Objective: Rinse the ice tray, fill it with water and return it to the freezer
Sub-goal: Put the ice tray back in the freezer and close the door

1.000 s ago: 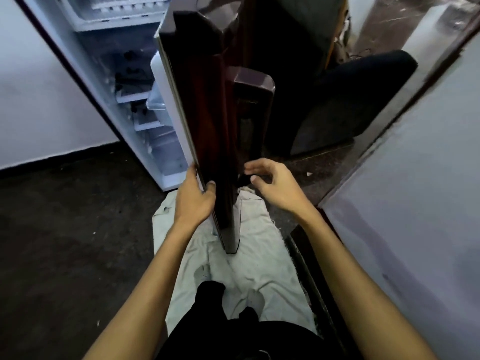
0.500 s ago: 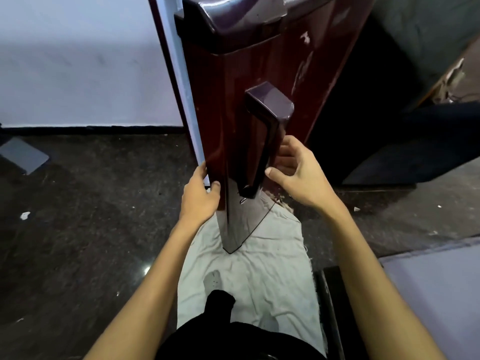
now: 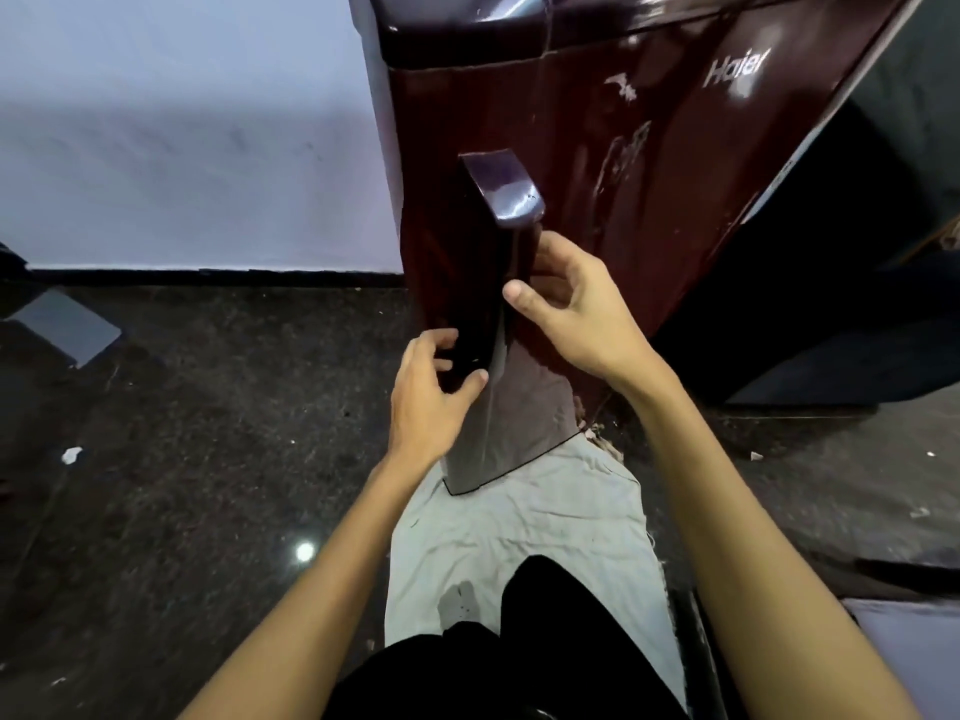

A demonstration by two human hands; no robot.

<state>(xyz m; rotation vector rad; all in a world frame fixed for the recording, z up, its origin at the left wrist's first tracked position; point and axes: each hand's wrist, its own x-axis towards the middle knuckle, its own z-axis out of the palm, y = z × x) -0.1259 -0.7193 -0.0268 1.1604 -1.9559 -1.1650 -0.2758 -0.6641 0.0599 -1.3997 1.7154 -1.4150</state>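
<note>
Item: fridge door (image 3: 613,163), maroon, one, appearing closed or all but closed against the cabinet; no gap along its edge is showing from this angle.

Item: door handle (image 3: 491,262), dark, upright bar, one; both hands are meeting on it.

Item: left hand (image 3: 428,397), one; fingers and thumb are curling round the lower end of the handle and gripping it.

Item: right hand (image 3: 574,309), one; thumb is lying against the handle's right side while the fingers are curving loosely beside the door face; whether it is truly clasping the bar or only touching it, I cannot tell.

Item: ice tray, none showing; judged to be sitting behind the door in the freezer, though nothing here is confirming that.

Step in hand, as judged: pressing the door home, the closing act of the task. Doing it well is meaning a steady, even push along the handle side so the seal is seating over its whole length; slamming is risking a slosh from a freshly filled tray; checking the edge for a gap before letting go is advisable.

Item: pale cloth (image 3: 524,522), one, spreading on the floor under the door's corner and beneath the person's dark-clad legs.

Item: dark speckled floor (image 3: 208,433), one; small white scraps on it, a few.

Item: pale wall (image 3: 182,132), one, with a dark skirting strip along its foot.
</note>
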